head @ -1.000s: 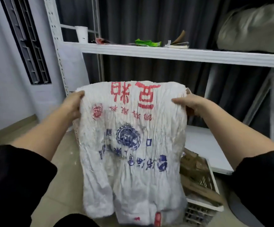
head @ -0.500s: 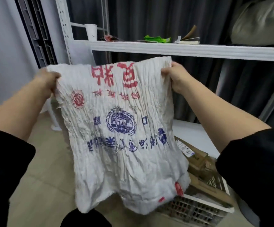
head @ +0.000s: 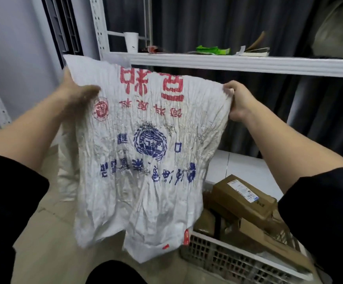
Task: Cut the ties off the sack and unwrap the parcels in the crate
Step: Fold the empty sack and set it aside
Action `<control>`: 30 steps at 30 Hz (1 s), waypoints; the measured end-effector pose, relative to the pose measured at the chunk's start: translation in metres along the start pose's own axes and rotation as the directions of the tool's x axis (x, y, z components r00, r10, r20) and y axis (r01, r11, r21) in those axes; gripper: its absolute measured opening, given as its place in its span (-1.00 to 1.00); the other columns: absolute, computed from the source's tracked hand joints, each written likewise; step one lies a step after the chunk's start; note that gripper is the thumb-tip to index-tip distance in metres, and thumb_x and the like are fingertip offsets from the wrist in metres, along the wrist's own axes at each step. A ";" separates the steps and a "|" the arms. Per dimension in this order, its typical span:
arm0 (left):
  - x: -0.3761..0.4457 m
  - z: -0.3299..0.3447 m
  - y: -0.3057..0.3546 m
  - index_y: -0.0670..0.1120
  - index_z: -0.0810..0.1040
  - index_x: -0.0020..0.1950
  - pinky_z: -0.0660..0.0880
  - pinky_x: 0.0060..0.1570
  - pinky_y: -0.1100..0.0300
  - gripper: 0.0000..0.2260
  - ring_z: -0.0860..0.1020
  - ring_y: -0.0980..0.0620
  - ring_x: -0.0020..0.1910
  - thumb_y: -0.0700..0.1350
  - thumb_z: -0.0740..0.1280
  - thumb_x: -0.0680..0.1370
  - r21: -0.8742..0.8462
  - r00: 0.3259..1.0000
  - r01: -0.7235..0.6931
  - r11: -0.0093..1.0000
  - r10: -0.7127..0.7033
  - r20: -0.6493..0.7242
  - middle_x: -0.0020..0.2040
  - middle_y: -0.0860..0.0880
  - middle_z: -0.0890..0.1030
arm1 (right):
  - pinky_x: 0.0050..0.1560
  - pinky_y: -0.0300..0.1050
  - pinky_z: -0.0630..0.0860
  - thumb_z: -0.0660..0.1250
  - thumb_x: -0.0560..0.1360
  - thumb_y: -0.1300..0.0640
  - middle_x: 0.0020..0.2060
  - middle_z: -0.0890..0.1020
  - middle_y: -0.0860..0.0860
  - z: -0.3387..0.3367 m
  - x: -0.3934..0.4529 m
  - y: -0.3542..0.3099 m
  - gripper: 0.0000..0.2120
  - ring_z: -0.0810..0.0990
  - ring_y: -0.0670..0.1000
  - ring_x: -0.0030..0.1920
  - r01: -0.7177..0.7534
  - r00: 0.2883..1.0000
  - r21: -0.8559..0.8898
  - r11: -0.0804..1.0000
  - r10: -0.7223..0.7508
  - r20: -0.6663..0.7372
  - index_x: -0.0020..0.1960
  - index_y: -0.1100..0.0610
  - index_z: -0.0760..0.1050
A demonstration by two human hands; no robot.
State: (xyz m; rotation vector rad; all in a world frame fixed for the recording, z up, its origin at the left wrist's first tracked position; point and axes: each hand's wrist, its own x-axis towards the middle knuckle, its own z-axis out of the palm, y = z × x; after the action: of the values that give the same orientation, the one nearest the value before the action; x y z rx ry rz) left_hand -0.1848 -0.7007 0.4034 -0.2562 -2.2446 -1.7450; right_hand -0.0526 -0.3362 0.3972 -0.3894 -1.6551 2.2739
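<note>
Two hands, left hand [head: 75, 93] and right hand [head: 237, 101], grip the sack's [head: 146, 152] top corners.

A white, crinkled sack [head: 146, 160] was printed with red characters along its far edge and a blue globe emblem and blue characters at its middle. Brown cardboard parcels [head: 242, 197], one bearing a white label, were seen in a white lattice crate [head: 227, 261]. A green wrapper [head: 212, 50] was noted on the white shelf [head: 248, 65], against dark grey curtains [head: 217, 23].
</note>
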 end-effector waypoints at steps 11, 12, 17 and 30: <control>0.034 -0.052 -0.073 -0.18 0.45 0.30 0.43 0.27 -0.06 -0.27 0.49 -0.21 0.24 0.21 0.50 0.28 0.262 0.976 0.132 0.956 -0.079 -0.205 0.30 -0.20 0.51 | -0.03 -0.15 0.55 0.44 0.38 -0.02 0.03 0.59 0.07 -0.027 0.033 0.026 -0.83 0.59 -0.02 -0.04 0.234 0.900 -0.471 0.851 -0.373 -0.226 -0.15 0.06 0.56; 0.031 -0.051 -0.071 -0.16 0.41 0.36 0.38 0.31 -0.02 -0.19 0.47 -0.15 0.26 0.24 0.51 0.26 0.231 0.972 0.127 0.965 -0.075 -0.223 0.34 -0.16 0.48 | -0.05 -0.16 0.52 0.42 0.35 -0.04 0.04 0.57 0.06 -0.027 0.036 0.028 -0.79 0.57 -0.04 -0.05 0.243 0.909 -0.459 0.854 -0.366 -0.200 -0.16 0.09 0.55; 0.000 -0.037 -0.037 -0.27 0.45 0.34 0.44 -0.01 0.22 -0.64 0.50 0.02 -0.04 -0.25 0.31 0.55 0.109 0.990 0.011 0.994 0.005 -0.142 0.26 -0.22 0.52 | -0.04 -0.27 0.47 0.25 0.54 0.07 -0.12 0.64 -0.08 -0.021 0.029 0.020 -0.88 0.60 -0.14 -0.10 0.281 0.949 -0.221 0.934 -0.305 -0.082 -0.10 0.06 0.55; -0.019 -0.008 -0.027 -0.03 0.15 0.48 0.38 0.20 0.11 -0.45 0.45 0.00 0.22 -0.03 0.32 0.57 -0.045 0.998 -0.033 0.998 0.031 -0.058 0.32 -0.02 0.44 | 0.07 -0.23 0.44 0.49 0.40 0.20 0.18 0.45 -0.05 -0.018 0.027 0.033 -0.22 0.49 -0.10 0.12 0.387 0.913 -0.431 0.815 -0.405 0.052 0.44 0.13 0.08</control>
State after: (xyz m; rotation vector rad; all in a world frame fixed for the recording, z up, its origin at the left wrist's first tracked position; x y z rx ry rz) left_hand -0.1740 -0.7147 0.3746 -0.2475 -2.1513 -1.7658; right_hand -0.0735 -0.3197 0.3592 -0.1578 -1.9992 1.5801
